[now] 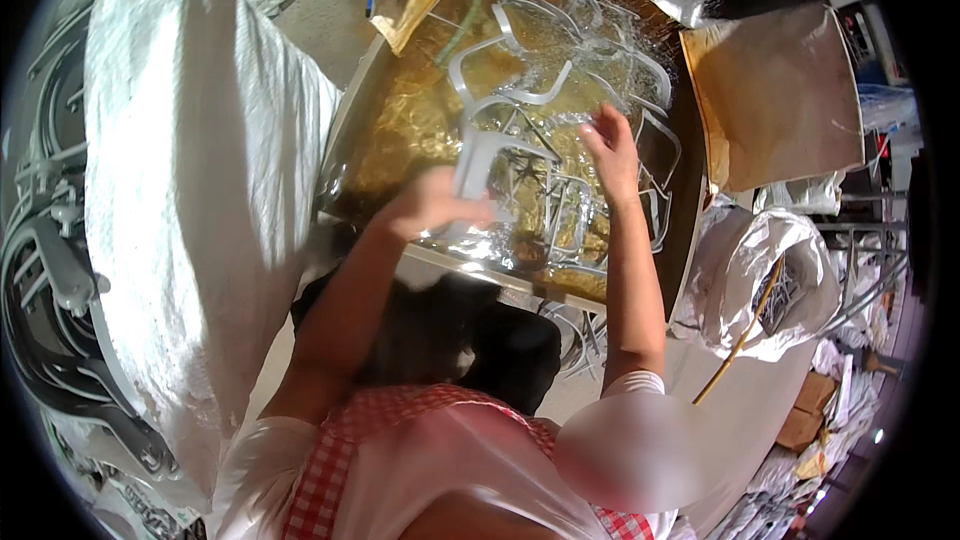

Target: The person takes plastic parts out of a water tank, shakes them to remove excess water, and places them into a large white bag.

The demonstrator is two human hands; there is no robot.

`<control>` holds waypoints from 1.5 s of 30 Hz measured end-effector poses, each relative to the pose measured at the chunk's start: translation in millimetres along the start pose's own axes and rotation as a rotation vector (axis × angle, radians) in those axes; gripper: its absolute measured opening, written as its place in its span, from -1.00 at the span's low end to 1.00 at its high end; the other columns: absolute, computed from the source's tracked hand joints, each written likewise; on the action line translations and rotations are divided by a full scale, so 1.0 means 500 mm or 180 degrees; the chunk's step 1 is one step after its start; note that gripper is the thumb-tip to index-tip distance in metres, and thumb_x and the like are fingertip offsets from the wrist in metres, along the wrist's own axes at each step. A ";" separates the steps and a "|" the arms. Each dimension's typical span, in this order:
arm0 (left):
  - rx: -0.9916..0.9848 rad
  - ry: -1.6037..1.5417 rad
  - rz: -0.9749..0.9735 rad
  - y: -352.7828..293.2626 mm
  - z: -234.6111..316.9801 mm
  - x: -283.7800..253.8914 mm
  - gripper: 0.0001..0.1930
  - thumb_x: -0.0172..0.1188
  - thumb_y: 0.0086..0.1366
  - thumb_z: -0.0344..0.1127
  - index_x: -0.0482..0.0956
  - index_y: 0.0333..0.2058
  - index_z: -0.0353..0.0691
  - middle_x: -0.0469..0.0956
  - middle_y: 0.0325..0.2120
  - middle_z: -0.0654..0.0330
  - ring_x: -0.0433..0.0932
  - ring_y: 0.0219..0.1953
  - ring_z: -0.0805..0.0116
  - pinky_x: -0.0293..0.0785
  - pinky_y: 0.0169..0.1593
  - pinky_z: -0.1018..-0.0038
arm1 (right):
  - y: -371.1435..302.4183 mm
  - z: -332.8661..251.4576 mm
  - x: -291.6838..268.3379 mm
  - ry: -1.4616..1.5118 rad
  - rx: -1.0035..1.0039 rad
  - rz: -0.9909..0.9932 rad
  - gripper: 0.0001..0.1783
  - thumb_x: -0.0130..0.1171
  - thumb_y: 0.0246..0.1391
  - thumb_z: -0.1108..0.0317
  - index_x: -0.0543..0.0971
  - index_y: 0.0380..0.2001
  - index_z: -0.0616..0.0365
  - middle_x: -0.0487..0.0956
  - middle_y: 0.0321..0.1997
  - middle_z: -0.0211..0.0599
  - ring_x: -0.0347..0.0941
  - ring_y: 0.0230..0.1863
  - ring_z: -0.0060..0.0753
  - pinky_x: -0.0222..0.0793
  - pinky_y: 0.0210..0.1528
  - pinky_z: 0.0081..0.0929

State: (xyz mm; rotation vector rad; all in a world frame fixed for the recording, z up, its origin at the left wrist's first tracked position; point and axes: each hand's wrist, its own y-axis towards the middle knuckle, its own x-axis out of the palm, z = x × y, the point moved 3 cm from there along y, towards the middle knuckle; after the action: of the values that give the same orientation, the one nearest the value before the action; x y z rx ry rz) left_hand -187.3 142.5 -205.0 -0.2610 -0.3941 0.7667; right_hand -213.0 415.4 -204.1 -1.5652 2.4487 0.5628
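My left hand, smeared by motion, is closed on a light grey, bent plastic frame piece at the near side of a water tank. The lower end of the piece is blurred. To the right, my right hand is over the water with its thumb apart from its curved fingers, and I see nothing held in it. Several curved grey frame pieces lie partly in the rippling yellowish water beyond my hands. Thin wire-like frames sit in the water between my forearms.
A tall white woven sack stands close on my left. A green hose hangs into the tank. At right are a brown-stained board and an open white sack with a thin stick across it. Dark grey curved parts are stacked far left.
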 end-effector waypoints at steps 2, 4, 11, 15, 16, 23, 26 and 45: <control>0.0058 0.0040 0.0147 -0.001 0.003 -0.025 -0.68 0.28 -0.02 -0.37 0.47 -0.28 -0.38 0.52 -0.54 0.21 0.53 -0.48 0.45 0.43 -0.41 0.57 | -0.033 0.145 -0.058 -0.0308 0.0979 -0.0140 -0.65 0.13 0.03 0.15 0.46 -0.29 0.26 0.51 -0.35 -0.27 0.42 -0.34 -0.43 0.35 -0.26 -0.52; 0.0158 -0.0142 0.0089 -0.026 0.031 -0.030 -0.69 0.27 -0.01 -0.37 0.48 -0.28 -0.37 0.51 -0.56 0.22 0.52 -0.50 0.46 0.41 -0.43 0.57 | -0.107 0.213 -0.047 0.0504 0.2314 -0.0880 -0.63 -0.04 0.14 0.07 0.47 -0.26 0.19 0.45 -0.42 -0.35 0.37 -0.37 -0.45 0.35 -0.27 -0.49; 0.0047 -0.0224 -0.0131 -0.084 0.068 -0.032 -0.73 0.28 -0.12 -0.46 0.46 -0.38 -0.33 0.47 -0.62 0.21 0.47 -0.58 0.44 0.36 -0.44 0.54 | -0.195 0.216 -0.008 0.1888 0.3080 0.0204 -0.57 -0.12 0.16 0.00 0.44 -0.42 0.19 0.41 -0.61 -0.36 0.29 -0.68 -0.52 0.19 -0.69 -0.61; 0.0027 0.0019 0.0059 -0.110 0.101 -0.015 -0.68 0.29 -0.33 -0.56 0.47 -0.46 -0.36 0.47 -0.64 0.18 0.45 -0.61 0.41 0.35 -0.48 0.51 | -0.171 0.190 -0.028 0.1172 0.2836 0.0079 -0.53 -0.09 0.14 -0.03 0.43 -0.60 0.16 0.38 -0.72 -0.39 0.26 -0.77 -0.52 0.15 -0.77 -0.61; -0.0010 0.0000 0.0047 -0.113 0.108 -0.012 -0.67 0.28 -0.36 -0.58 0.47 -0.48 -0.37 0.47 -0.65 0.17 0.45 -0.62 0.39 0.36 -0.50 0.50 | -0.173 0.213 -0.048 0.0924 0.2477 0.0466 -0.49 -0.09 0.13 -0.06 0.43 -0.66 0.14 0.38 -0.75 -0.40 0.26 -0.79 -0.51 0.16 -0.79 -0.60; 0.0341 0.0807 -0.0733 -0.114 0.060 -0.057 -0.72 0.35 -0.22 -0.42 0.55 -0.43 -0.21 0.53 -0.52 0.26 0.47 -0.44 0.49 0.40 -0.38 0.53 | -0.241 0.280 0.009 0.2234 0.3839 -0.0565 -0.08 -0.42 -0.10 -0.51 0.34 -0.10 0.16 0.44 -0.35 -0.21 0.42 -0.49 -0.31 0.38 -0.52 -0.35; 0.0337 0.1410 -0.1349 -0.117 0.058 -0.031 -0.64 0.36 -0.22 -0.45 0.54 -0.33 -0.23 0.55 -0.43 0.23 0.50 -0.35 0.44 0.43 -0.30 0.51 | -0.229 0.321 0.013 0.2950 0.3529 -0.0869 0.14 -0.52 -0.20 -0.60 0.12 0.18 0.19 0.34 0.09 -0.06 0.37 -0.12 -0.25 0.30 -0.13 -0.30; 0.0451 -0.0106 -0.0382 -0.115 0.050 -0.045 -0.80 0.27 -0.28 -0.53 0.48 -0.57 -0.32 0.47 -0.65 0.25 0.42 -0.61 0.52 0.34 -0.54 0.60 | -0.344 0.059 -0.139 0.2627 0.2738 -0.0993 -0.22 -0.29 -0.01 -0.37 0.46 -0.41 0.25 0.52 -0.47 -0.16 0.44 -0.49 -0.34 0.36 -0.44 -0.55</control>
State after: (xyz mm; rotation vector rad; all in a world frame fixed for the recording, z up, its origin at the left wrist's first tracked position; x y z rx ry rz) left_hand -177.3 88.5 -167.0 -0.0911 -0.3815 0.6780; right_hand -29.5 420.9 -244.3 -1.8499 2.2271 -1.2441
